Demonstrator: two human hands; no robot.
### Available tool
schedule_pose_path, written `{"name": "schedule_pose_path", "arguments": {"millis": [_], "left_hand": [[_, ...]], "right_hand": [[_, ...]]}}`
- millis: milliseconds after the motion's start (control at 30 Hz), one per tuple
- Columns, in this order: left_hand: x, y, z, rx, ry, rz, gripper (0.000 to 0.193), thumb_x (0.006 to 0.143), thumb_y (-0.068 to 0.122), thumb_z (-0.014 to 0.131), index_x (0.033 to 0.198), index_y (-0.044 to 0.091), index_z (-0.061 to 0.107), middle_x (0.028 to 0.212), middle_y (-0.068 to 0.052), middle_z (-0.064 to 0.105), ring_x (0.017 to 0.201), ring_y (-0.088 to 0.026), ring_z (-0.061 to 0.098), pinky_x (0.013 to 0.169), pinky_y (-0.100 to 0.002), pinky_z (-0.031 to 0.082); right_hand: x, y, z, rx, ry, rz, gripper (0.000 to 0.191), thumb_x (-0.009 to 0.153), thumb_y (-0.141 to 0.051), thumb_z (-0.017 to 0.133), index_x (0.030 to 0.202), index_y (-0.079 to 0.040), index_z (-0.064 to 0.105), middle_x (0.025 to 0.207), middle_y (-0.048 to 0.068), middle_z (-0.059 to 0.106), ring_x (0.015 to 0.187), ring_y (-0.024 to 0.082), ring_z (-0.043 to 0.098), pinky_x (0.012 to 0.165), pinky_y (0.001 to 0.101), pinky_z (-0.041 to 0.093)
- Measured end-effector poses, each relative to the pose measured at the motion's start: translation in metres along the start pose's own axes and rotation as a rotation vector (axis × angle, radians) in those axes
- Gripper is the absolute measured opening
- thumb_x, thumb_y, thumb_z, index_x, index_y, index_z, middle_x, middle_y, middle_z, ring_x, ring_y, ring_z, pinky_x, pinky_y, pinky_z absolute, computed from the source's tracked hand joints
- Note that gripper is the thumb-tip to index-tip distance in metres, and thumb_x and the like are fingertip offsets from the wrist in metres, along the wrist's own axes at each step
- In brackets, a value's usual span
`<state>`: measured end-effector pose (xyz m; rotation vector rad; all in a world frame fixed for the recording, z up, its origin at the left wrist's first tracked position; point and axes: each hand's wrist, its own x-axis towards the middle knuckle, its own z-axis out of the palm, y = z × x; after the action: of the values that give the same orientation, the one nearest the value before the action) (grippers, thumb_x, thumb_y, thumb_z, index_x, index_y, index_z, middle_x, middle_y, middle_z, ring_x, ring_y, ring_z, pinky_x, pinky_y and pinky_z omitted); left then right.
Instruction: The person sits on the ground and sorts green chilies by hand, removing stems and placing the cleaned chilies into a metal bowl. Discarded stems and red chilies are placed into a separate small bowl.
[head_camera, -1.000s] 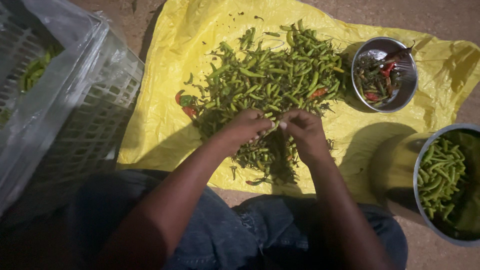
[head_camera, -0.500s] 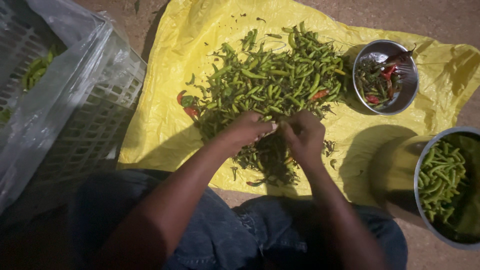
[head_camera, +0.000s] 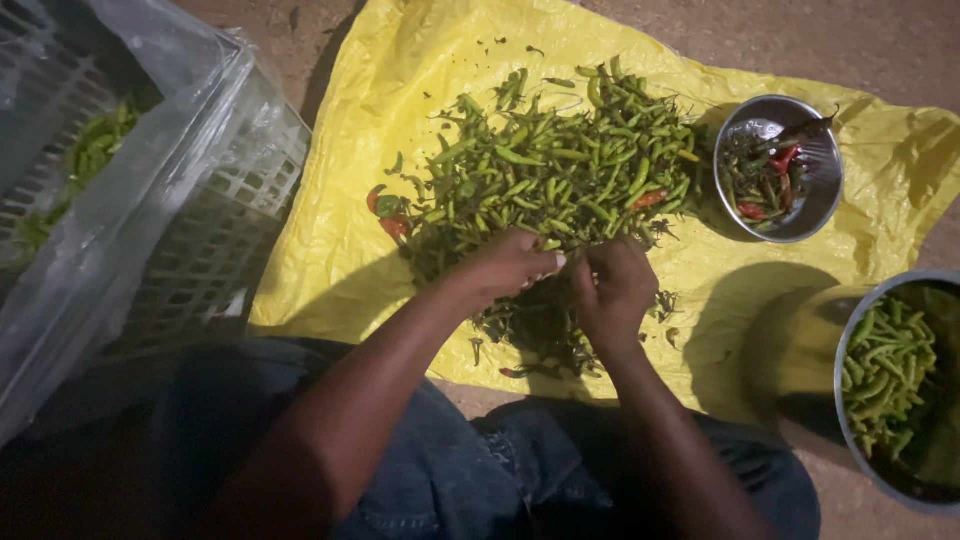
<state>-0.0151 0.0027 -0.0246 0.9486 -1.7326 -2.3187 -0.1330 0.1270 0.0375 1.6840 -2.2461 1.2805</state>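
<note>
A heap of green chilli peppers, with a few red ones, lies on a yellow plastic sheet spread on the ground. My left hand and my right hand meet at the heap's near edge, fingertips pinched together over one chilli that is mostly hidden between them. Loose stems and scraps lie under my hands.
A small steel bowl with red and dark chillies sits at the sheet's right. A larger metal pot of green chillies stands at the far right. A white plastic crate lined with clear plastic stands at the left. My knees in jeans are below.
Both hands stay at the heap's near edge, shifting slightly right and working their fingers together. The heap and bowls have not moved.
</note>
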Motion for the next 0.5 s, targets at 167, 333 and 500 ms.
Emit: {"name": "schedule_pose_path", "arguments": {"millis": [167,333,500], "left_hand": [[0.001,-0.002,0.000,-0.063,0.008,-0.067,0.025,0.087,0.027,0.074,0.079,0.006,0.064,0.064,-0.001,0.057,0.053,-0.011,0.049,0.047,-0.030,0.036],[-0.005,0.002,0.000,0.067,0.013,-0.087,0.021,0.084,0.024,0.074,0.080,0.004,0.068,0.067,-0.002,0.061,0.057,-0.012,0.052,0.051,-0.031,0.041],[-0.011,0.015,0.001,0.048,0.135,-0.088,0.021,0.085,0.027,0.073,0.093,0.007,0.072,0.073,-0.002,0.068,0.062,-0.011,0.061,0.054,-0.030,0.047]], "right_hand": [[-0.005,-0.004,0.002,-0.006,0.002,0.022,0.016,0.082,-0.002,0.077,0.081,-0.006,0.061,0.078,0.011,0.056,0.072,0.029,0.059,0.065,0.0404,0.046],[0.000,0.023,0.001,-0.201,0.102,-0.071,0.018,0.080,-0.002,0.079,0.081,-0.006,0.062,0.081,0.011,0.057,0.076,0.031,0.059,0.068,0.0419,0.046],[0.004,0.064,-0.010,-0.055,0.147,0.208,0.018,0.091,-0.006,0.080,0.085,-0.003,0.063,0.083,0.009,0.062,0.073,0.021,0.061,0.068,0.0344,0.049]]}}
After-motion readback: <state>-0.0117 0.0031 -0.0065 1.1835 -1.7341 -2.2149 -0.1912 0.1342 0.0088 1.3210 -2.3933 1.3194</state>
